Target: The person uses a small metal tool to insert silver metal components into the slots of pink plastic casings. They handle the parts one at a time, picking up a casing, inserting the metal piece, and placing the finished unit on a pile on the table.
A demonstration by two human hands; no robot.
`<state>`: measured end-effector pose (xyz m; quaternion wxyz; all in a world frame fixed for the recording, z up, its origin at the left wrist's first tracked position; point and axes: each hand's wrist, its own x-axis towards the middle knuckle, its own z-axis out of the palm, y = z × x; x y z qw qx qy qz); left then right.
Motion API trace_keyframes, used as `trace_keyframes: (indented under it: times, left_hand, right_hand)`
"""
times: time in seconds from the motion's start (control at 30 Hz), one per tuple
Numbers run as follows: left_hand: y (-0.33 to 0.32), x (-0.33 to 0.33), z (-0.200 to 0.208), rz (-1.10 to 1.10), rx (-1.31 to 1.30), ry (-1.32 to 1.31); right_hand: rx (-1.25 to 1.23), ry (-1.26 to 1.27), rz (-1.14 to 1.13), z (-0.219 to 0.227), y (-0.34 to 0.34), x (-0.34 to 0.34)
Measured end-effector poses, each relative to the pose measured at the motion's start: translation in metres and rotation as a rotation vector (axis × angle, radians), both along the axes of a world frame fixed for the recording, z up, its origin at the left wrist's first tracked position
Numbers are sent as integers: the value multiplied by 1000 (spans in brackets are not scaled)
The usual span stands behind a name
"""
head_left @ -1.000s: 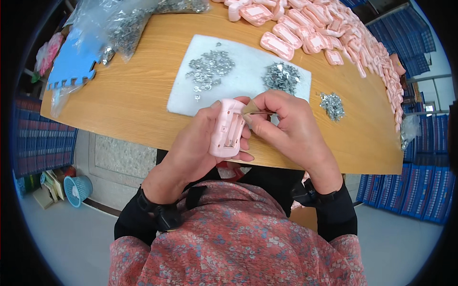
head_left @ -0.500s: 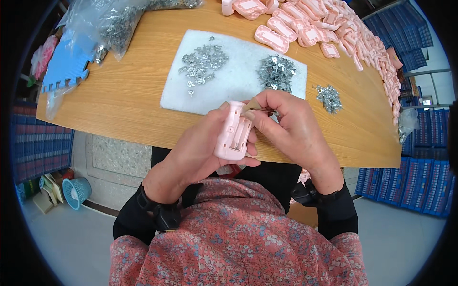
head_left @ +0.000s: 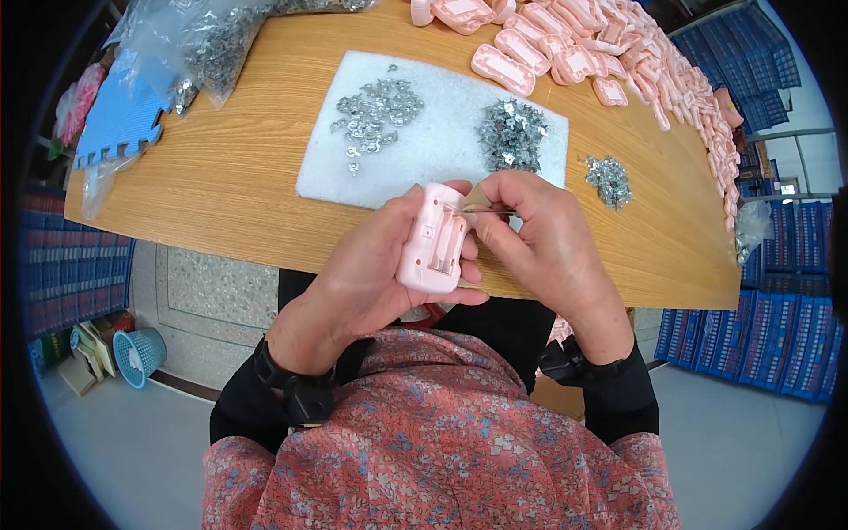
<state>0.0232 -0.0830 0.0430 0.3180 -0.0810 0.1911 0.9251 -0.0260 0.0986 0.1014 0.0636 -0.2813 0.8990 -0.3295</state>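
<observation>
My left hand (head_left: 358, 265) is closed around a pale pink plastic casing (head_left: 430, 243) above the table's near edge. The casing is tilted, its slotted battery compartment facing up, with a bit of metal at the lower end. My right hand (head_left: 543, 243) pinches a thin metal tool (head_left: 490, 211), perhaps tweezers, whose tip reaches the compartment's upper end. Something tan covers a right fingertip. Beyond my hands, a white foam sheet (head_left: 340, 181) bears a loose spread of small metal contact pieces (head_left: 380, 113) and a denser heap of metal pieces (head_left: 511, 137).
Another small heap of metal pieces (head_left: 609, 182) lies right of the foam on the wooden table (head_left: 238, 177). Many pink casings (head_left: 574, 64) are piled at the far right. Plastic bags of metal parts (head_left: 221, 44) and a blue foam mat (head_left: 119, 115) sit far left.
The right fingers have drawn slightly right and down, and the thin tool now shows more plainly across the casing's upper end. My left hand keeps its hold with little movement.
</observation>
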Motion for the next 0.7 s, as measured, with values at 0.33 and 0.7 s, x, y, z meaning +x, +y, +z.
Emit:
trace_keyframes:
  times: [0.33, 0.7]
  left_hand:
    - [8, -4, 1, 24, -90, -55]
    - [3, -5, -11, -24, -147, 166]
  right_hand:
    - [63, 285, -35, -15, -4, 14]
    - [-511, -735, -209, -20, 10, 3]
